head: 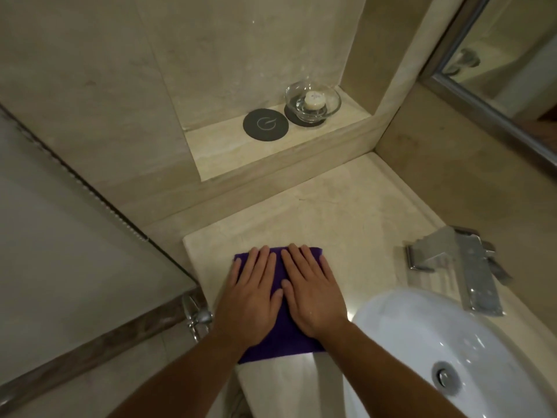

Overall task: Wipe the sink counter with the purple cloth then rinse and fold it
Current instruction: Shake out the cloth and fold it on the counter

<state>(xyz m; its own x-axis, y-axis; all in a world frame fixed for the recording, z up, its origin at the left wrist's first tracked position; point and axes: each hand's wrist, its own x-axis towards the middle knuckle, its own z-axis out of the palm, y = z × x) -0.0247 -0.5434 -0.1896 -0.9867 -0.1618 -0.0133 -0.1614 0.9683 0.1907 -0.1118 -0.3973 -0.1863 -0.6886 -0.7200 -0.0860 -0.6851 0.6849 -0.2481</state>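
Lower centre | left hand (pixel 251 294), right hand (pixel 313 292) lay flat, fingers (pixel 265 260) straight, pressing purple cloth (pixel 283 342) on tabletop (pixel 346 221) | risk: cloth's near edge sat at the lip, might slide off.

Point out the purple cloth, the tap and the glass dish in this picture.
purple cloth (pixel 280 346), head view, bare fabric near its front edge.
tap (pixel 479 288), head view, on its flat spout.
glass dish (pixel 335 101), head view, on its right wall.

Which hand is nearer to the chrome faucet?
Right. The right hand lies flat on the purple cloth, on the side toward the chrome faucet but apart from it. The left hand lies beside it on the cloth, farther from the faucet.
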